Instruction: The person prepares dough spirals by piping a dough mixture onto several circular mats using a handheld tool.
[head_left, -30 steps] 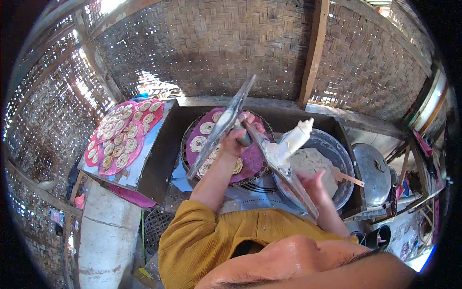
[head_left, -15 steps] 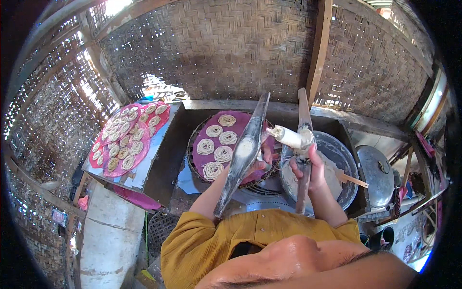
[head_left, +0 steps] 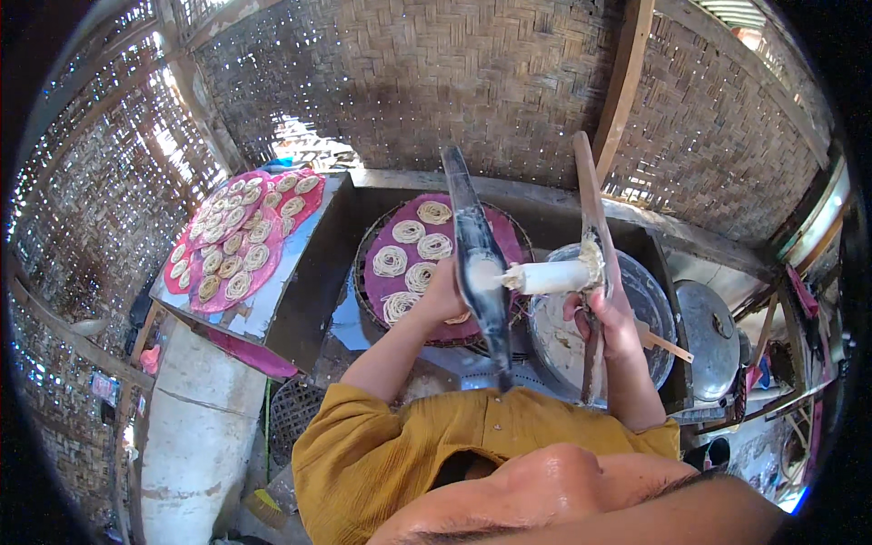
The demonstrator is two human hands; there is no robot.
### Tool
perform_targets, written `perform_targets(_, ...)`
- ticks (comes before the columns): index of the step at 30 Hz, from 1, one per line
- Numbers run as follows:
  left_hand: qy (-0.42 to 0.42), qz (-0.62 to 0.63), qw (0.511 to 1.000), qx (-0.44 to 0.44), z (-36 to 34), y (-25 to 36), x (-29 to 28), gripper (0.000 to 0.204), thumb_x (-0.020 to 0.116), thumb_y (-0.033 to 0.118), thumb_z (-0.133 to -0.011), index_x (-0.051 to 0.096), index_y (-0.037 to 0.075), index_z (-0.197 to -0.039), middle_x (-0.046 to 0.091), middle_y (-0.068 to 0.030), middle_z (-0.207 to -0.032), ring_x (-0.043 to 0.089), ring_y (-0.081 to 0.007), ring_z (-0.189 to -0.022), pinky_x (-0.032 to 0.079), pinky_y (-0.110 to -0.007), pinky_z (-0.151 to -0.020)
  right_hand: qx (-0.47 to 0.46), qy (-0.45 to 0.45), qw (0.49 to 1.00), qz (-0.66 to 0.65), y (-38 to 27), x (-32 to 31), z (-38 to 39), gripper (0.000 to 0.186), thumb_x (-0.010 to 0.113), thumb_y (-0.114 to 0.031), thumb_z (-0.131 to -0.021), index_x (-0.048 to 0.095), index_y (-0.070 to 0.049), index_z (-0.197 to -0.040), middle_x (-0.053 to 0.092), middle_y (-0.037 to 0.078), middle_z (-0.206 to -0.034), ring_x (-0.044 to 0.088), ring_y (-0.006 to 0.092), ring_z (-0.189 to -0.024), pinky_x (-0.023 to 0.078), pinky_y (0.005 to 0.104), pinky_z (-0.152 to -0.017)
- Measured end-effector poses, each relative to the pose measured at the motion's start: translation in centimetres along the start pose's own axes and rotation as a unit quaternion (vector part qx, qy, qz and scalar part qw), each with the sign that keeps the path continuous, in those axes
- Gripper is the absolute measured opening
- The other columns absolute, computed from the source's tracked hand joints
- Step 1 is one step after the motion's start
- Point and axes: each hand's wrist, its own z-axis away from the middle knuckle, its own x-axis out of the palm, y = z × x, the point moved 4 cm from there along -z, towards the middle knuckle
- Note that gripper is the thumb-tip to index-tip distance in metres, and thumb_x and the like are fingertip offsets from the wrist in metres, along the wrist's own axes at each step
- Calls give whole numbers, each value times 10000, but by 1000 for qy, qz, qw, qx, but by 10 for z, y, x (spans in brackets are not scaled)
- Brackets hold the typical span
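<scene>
My left hand point(head_left: 443, 292) is closed round the middle of a dark, flour-dusted wooden press bar point(head_left: 472, 225), which has a pale round spot at its centre. My right hand point(head_left: 610, 320) grips a lighter wooden press handle point(head_left: 589, 186). A white cylindrical plunger point(head_left: 556, 277) sticks out sideways from that handle, dough clinging to both its ends. Its tip points at the bar's pale spot and looks close to it; contact cannot be told. Beneath my left hand, coiled noodle-like dough rounds point(head_left: 391, 261) lie on a purple cloth point(head_left: 413, 213) over a round woven tray point(head_left: 361, 300).
A large basin point(head_left: 656, 300) of pale dough stands below my right hand, a wooden paddle point(head_left: 670, 345) leaning in it. Farther right sits a metal lidded pot point(head_left: 707, 331). More coils on pink cloths point(head_left: 259, 272) cover a box top at left. Woven bamboo walls point(head_left: 409, 91) close in behind.
The two press parts have come closer together. My left hand has moved left and turned its bar, so its upper end now leans left. The plunger has swung nearly level.
</scene>
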Motion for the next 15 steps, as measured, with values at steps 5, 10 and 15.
perform_targets(5,66,-259,949,167,3,39,-4,670,688,176,-638,403,4,-1219,581,-104,-1017,558,-226,-924,318,-367,-961,-121,15,943,310,-16,17,-8,981,743,-256,-637,118,-71,-1371,411,182,-1166,558,262,-879,492,318,-645)
perform_targets(10,81,-362,906,203,3,42,-10,752,665,197,-609,356,15,-1271,571,-137,-1028,542,-270,-970,315,-417,-952,-291,-62,772,562,-30,62,0,944,789,-228,-559,246,-50,-1310,384,237,-1172,490,404,-997,469,423,-738)
perform_targets(15,36,-384,894,227,4,22,1,729,643,178,-608,363,-8,-1255,565,-137,-989,522,-271,-973,349,-382,-915,-332,-81,741,578,-17,69,2,967,781,-244,-578,192,-65,-1323,389,253,-1163,502,417,-964,479,433,-714)
